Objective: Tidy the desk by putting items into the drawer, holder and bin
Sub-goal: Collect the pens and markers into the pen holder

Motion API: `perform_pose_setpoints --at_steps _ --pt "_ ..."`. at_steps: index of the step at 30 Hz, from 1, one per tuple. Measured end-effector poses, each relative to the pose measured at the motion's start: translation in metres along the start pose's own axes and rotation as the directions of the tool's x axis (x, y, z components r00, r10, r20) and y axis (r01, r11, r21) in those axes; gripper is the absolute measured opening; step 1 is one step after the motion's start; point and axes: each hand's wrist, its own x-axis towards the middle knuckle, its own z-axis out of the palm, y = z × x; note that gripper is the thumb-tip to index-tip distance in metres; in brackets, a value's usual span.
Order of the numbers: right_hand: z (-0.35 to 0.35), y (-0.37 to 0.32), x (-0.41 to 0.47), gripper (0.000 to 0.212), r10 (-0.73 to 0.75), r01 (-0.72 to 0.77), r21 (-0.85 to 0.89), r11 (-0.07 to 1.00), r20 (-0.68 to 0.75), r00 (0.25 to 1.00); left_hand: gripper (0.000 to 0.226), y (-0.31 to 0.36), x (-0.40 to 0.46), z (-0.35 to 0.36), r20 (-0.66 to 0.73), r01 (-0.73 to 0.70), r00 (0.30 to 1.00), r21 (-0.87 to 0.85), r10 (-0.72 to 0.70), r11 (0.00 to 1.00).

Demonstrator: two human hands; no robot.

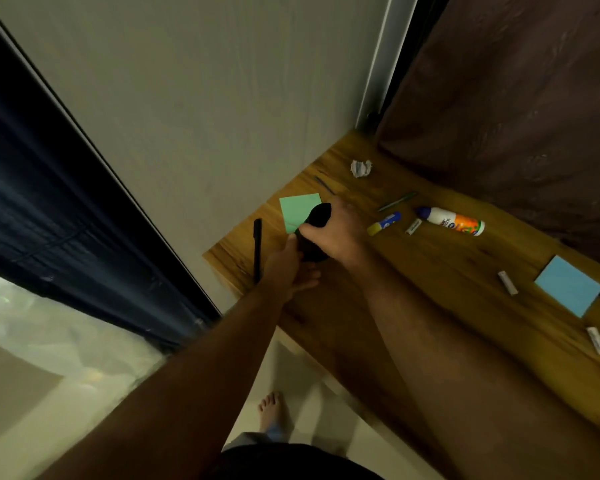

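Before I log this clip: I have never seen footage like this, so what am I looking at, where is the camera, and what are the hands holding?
There is no machine here. The single picture comes from a camera worn on a person's head, looking down along both bare arms. Both hands grip one black object, possibly a holder: the right hand wraps it from above, the left hand holds its lower part. On the wooden desk lie a green note pad, a black pen, crumpled paper, a green pen, a glue stick, a glue bottle, a blue note pad and three small white pieces I cannot identify.
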Motion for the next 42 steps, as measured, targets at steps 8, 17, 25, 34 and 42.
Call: perform_pose_setpoints --at_steps 8,17,25,34,42 --pt "-0.023 0.054 -0.052 0.062 -0.051 0.099 0.537 0.838 -0.103 0.993 0.068 0.014 -0.018 0.023 0.194 -0.111 0.972 -0.107 0.131 0.988" --pt "-0.026 0.095 -0.079 0.102 -0.065 0.059 0.331 0.942 0.009 0.998 0.065 -0.015 -0.049 0.024 0.335 -0.621 0.773 0.227 0.539 0.750" --pt "-0.007 0.098 -0.096 0.076 -0.037 0.025 0.220 0.975 0.052 0.998 0.090 -0.046 -0.054 0.002 0.279 -0.572 0.819 0.459 0.501 0.680" --pt "-0.013 0.091 -0.095 0.074 -0.045 0.012 0.254 0.967 0.127 0.991 0.091 -0.045 -0.051 -0.004 0.283 -0.547 0.837 0.473 0.469 0.691" --pt "-0.031 0.099 -0.073 0.058 -0.006 -0.045 0.229 0.972 0.218 0.976 0.035 -0.014 -0.031 -0.034 0.238 -0.492 0.849 0.679 0.472 0.544"
